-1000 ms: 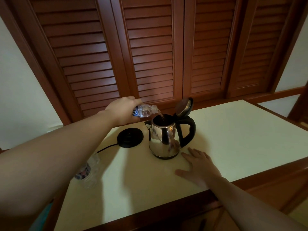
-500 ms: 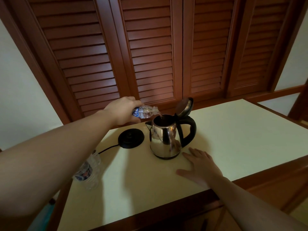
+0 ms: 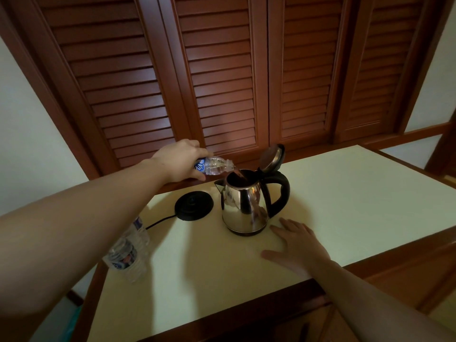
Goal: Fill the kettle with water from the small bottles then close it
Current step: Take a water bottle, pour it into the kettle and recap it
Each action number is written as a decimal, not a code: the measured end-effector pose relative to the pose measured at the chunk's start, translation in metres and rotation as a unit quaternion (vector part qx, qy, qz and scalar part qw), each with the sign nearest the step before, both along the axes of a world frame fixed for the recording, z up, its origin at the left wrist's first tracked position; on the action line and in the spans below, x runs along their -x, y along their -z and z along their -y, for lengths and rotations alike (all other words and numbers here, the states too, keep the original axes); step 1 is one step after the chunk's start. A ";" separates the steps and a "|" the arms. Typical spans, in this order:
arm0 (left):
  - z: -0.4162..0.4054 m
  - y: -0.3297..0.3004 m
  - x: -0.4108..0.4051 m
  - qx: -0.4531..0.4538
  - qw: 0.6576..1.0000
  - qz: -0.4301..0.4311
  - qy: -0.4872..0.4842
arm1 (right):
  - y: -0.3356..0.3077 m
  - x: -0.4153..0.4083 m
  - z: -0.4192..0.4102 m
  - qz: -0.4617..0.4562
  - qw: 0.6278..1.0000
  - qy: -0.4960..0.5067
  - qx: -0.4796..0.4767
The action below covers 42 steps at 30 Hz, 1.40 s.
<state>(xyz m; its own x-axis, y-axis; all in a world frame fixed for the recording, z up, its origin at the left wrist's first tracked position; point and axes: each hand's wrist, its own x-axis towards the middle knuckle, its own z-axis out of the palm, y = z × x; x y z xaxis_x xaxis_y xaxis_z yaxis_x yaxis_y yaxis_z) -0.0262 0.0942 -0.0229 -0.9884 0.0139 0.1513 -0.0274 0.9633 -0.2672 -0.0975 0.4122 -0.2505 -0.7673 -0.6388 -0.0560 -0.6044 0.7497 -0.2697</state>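
Observation:
A steel kettle [image 3: 244, 206] with a black handle stands on the pale table [image 3: 357, 193], its lid [image 3: 271, 157] tipped up and back. My left hand [image 3: 181, 160] grips a small clear water bottle [image 3: 216, 165] held almost level, its mouth over the kettle's opening. My right hand [image 3: 296, 245] lies flat on the table, fingers spread, just right of the kettle's foot and apart from it. Two more small bottles [image 3: 128, 255] stand at the table's left edge, partly hidden by my left forearm.
The kettle's round black base [image 3: 194, 205] sits left of the kettle, its cord [image 3: 159, 222] running toward the left edge. Brown louvred doors [image 3: 222, 82] rise right behind the table. A wooden rim [image 3: 246, 314] borders the table's front.
The view has shifted slightly, showing more of the bottles at the left edge. My left hand keeps the bottle tipped over the kettle; my right hand has stayed flat in place.

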 end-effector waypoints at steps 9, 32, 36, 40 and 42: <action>0.000 -0.009 0.002 0.038 0.999 0.007 0.000 | -0.001 0.000 -0.001 -0.001 1.000 -0.005 0.009; -0.015 -0.032 0.010 0.158 0.986 0.031 0.054 | -0.002 -0.001 -0.002 0.006 1.000 -0.001 0.012; -0.019 -0.033 0.012 0.174 0.983 0.035 0.052 | -0.002 -0.001 -0.002 0.005 1.000 0.000 0.010; -0.021 -0.037 0.015 0.195 0.979 0.039 0.052 | -0.003 -0.001 -0.002 0.006 1.000 0.000 0.013; -0.023 -0.040 0.016 0.206 0.976 0.043 0.054 | -0.004 -0.001 -0.002 0.006 1.000 0.000 0.015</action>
<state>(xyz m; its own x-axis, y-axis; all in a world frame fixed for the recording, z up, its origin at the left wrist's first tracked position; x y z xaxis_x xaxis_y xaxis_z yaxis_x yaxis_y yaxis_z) -0.0418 0.1176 0.0166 -0.9867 0.1603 0.0273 0.1075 0.7690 -0.6301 -0.0968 0.4137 -0.2469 -0.7663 -0.6408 -0.0465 -0.6012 0.7407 -0.2997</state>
